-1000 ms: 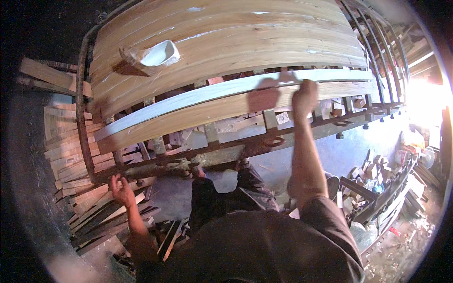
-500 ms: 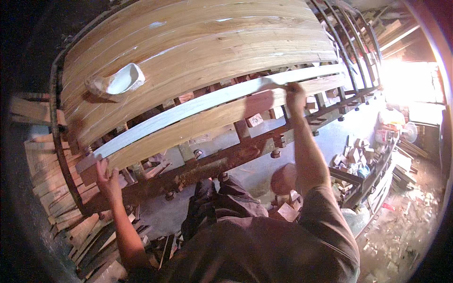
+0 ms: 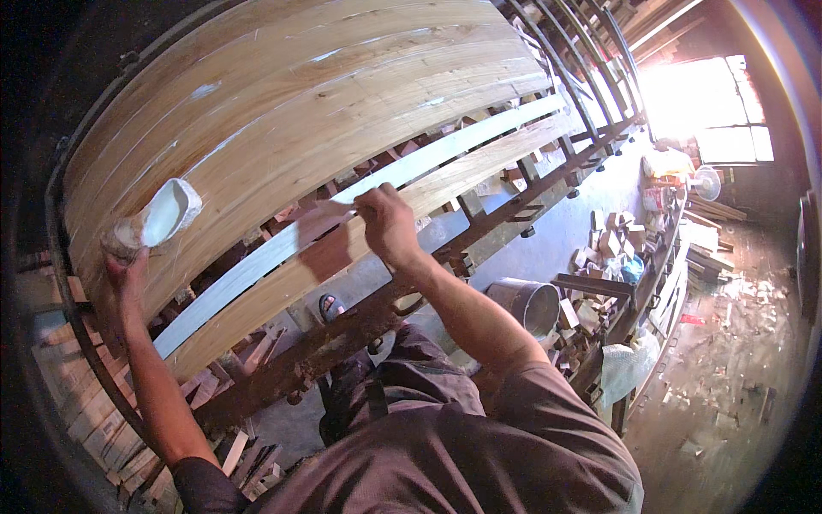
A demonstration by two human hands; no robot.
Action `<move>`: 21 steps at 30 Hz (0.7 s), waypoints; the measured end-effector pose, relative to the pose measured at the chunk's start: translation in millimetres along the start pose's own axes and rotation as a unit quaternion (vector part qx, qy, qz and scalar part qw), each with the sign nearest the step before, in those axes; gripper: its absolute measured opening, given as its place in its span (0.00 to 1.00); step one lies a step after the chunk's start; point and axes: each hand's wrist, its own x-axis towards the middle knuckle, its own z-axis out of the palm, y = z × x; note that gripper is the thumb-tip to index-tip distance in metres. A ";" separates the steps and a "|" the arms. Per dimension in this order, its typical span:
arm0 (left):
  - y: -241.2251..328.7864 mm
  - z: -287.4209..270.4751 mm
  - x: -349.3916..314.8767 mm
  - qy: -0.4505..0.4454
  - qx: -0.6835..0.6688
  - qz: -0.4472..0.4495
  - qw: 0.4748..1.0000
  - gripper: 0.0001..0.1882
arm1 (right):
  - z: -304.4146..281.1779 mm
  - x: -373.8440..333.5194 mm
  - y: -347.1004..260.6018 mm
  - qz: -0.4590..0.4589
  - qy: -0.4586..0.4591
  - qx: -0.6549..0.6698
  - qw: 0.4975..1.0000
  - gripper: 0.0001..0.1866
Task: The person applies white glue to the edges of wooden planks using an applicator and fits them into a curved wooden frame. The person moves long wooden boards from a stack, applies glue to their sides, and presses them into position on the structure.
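Close by, a round grey bucket point(image 3: 541, 310) stands near the right arm point(image 3: 479, 310); I cannot tell what's inside. The right hand point(image 3: 390, 221) has its fingers closed on a small flat tool point(image 3: 344, 206) over a long white-coated wooden strip point(image 3: 248, 276). The left hand point(image 3: 128, 278) touches a crusty white scoop-shaped cup point(image 3: 193, 204) with milky white goo point(image 3: 162, 219) in it; I cannot tell if its fingers grip. The cup sits on a wide brown plank panel point(image 3: 360, 86). Far off is a red-and-white tub point(image 3: 655, 199) near a white fan point(image 3: 706, 182).
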 end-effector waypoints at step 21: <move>286.4 280.7 -67.9 0.012 0.010 0.069 0.998 0.34 | -344.8 207.8 390.5 0.274 0.088 0.099 0.953 0.14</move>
